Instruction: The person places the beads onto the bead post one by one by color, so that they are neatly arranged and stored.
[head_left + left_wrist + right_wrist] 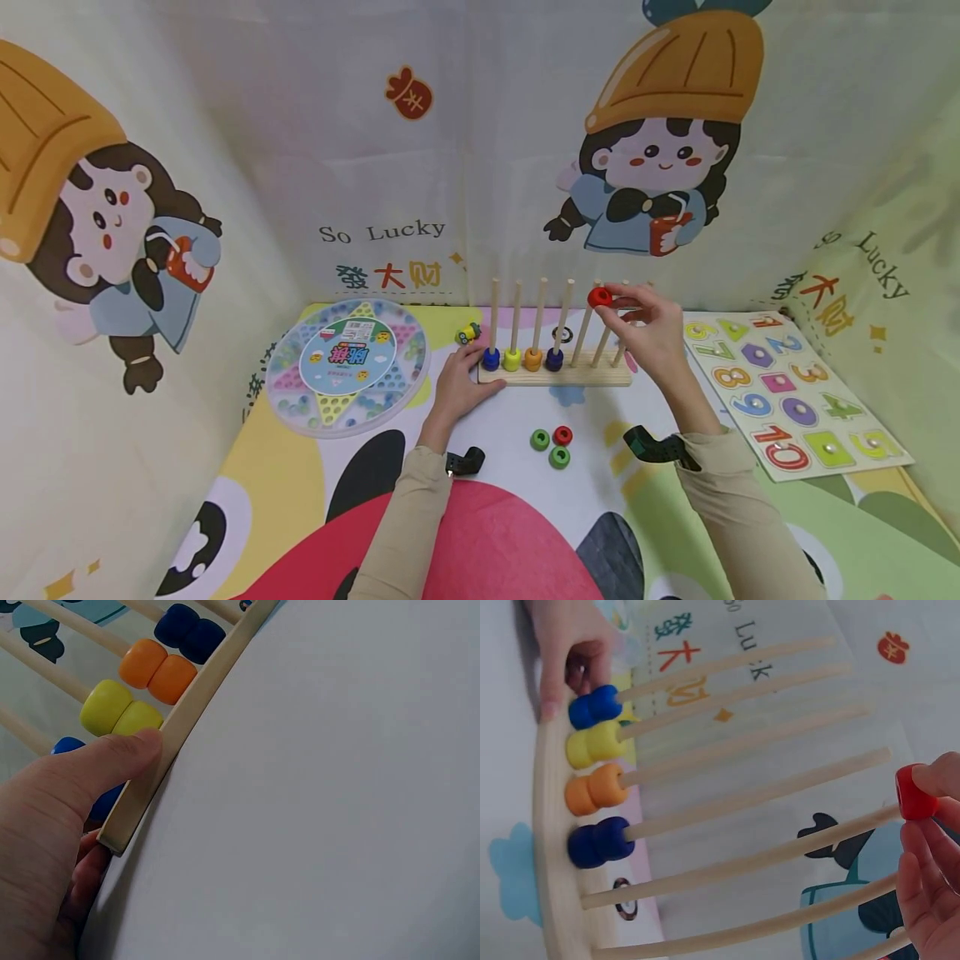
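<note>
A wooden peg rack (600, 377) stands on the table with several upright rods. Its left four rods carry bead pairs: blue beads (595, 707), yellow beads (120, 709), orange beads (157, 671) and dark blue beads (600, 842). My left hand (459, 385) grips the rack's left end, thumb along the front edge and fingers behind. Between thumb and fingertips, my right hand (649, 325) pinches a red bead (915, 792) at the top of the fifth rod. In front of the rack lie a loose red bead (562, 436) and two green beads (559, 457).
To the left lies a round Chinese checkers box (420, 367). A number puzzle board (806, 392) is at the right. Behind the rack sits a small yellow-green toy (468, 333), near the printed cloth backdrop (495, 200).
</note>
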